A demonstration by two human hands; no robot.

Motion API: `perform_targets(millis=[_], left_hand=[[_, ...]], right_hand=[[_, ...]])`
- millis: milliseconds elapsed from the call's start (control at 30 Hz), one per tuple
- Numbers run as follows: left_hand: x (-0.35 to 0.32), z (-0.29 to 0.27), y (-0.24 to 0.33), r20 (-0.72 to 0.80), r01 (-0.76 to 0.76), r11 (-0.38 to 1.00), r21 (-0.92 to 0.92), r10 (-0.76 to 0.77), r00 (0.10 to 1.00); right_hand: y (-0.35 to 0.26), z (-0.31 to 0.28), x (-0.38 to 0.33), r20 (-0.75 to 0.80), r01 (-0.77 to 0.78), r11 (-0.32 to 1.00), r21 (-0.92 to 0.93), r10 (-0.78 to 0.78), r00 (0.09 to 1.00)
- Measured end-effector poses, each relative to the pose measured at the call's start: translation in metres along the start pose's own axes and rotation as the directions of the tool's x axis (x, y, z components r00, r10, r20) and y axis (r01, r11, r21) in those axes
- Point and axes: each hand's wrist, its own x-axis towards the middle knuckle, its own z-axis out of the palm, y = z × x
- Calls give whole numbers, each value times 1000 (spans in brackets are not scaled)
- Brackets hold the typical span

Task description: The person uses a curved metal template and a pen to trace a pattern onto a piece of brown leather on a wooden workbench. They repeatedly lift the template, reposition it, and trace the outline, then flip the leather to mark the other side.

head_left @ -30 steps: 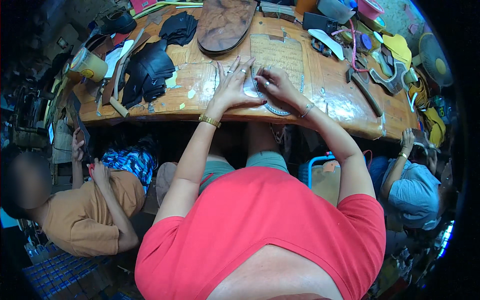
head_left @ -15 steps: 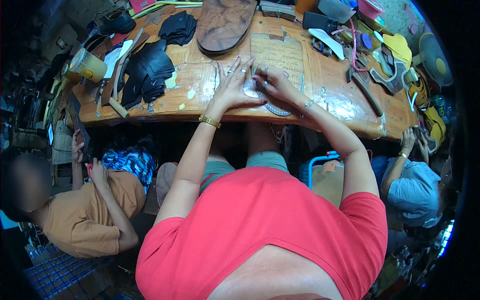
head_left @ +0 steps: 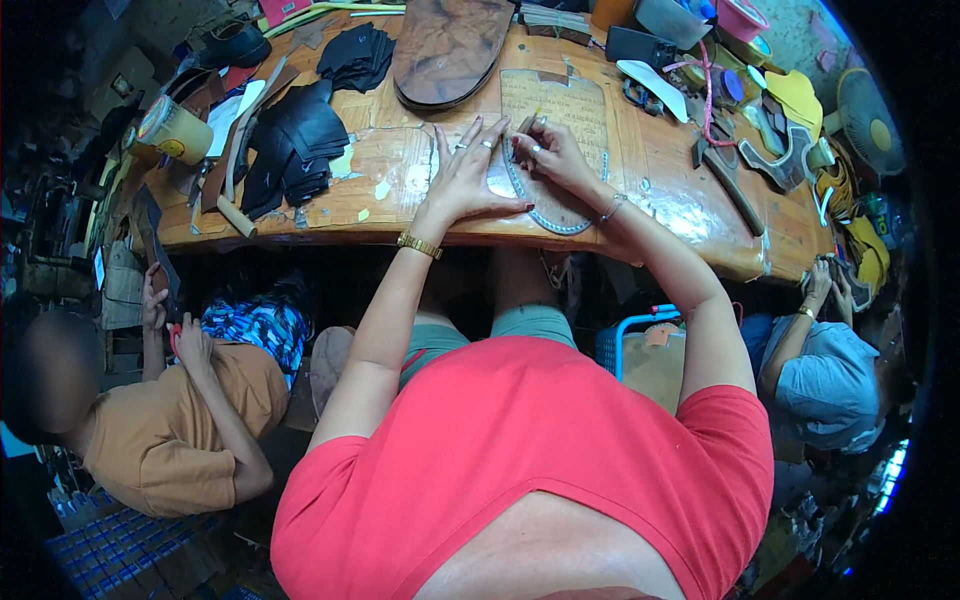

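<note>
Brown curved piece [head_left: 565, 208] with pale-dotted rim: surface's [head_left: 680, 220] front edge, near middle | left hand [head_left: 465, 180]: open, fingers spread, thumb at rim | right hand [head_left: 550, 155]: pinching slim object [head_left: 527, 123], kind unclear | judged light, thin, bendable; dotted rim perhaps delicate | hold: flat fingers on plain face, off dots

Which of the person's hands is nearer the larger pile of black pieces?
Left. The left hand is right of the black pile, apart from it; the right hand is farther right.
</note>
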Motion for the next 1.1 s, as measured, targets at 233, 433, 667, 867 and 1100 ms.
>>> perform_targets(millis=[233,433,667,867,1100], left_hand=[[0,0,0,10,6,1000,-1,-6,1000],[0,2,-3,4,14,1000,-6,-14,1000],[0,0,-1,21,5,1000,-8,-5,1000],[0,3,-4,-5,-3,1000,7,4,1000],[0,5,-3,0,0,1000,3,0,1000]], right_hand=[[-10,3,0,25,254,926,-280,-257,966],[-3,8,4,-37,139,973,-182,-148,988],[6,-1,10,-16,71,997,-11,-71,997],[9,1,13,-5,134,958,-255,-140,990],[24,-4,19,-48,51,995,-83,-55,997]])
